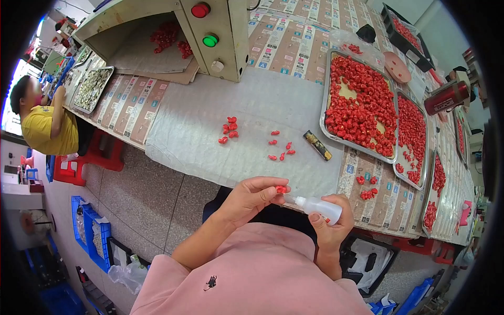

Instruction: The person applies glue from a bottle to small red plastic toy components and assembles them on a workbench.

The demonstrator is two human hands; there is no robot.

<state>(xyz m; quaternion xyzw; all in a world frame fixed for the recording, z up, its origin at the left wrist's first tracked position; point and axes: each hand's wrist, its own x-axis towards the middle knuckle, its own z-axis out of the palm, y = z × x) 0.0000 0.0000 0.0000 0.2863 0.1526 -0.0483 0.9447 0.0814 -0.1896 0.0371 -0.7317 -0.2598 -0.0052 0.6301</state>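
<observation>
Between the fingertips of my left hand (pixel 255 197) is a small glossy red piece (pixel 282 189). My right hand (pixel 336 223) grips a white squeeze bottle (pixel 321 209), whose narrow clear nozzle points left at the red piece. Whether the tip touches it I cannot tell. Beyond my hands, a pale sheet (pixel 194 126) covers the table. On it lie a cluster of red pieces (pixel 229 129) to the left and a looser group of red pieces (pixel 282 156) nearer the middle. A dark, gold-patterned lighter-like stick (pixel 317 145) rests at the sheet's right side.
Metal trays (pixel 326 123) full of red pieces stand on the right, with a dark red flask (pixel 446 98) beyond. A beige machine (pixel 223 31) with red and green buttons stands at the back left. At far left sits a person in a yellow shirt (pixel 50 128). Blue crates (pixel 92 233) are on the floor.
</observation>
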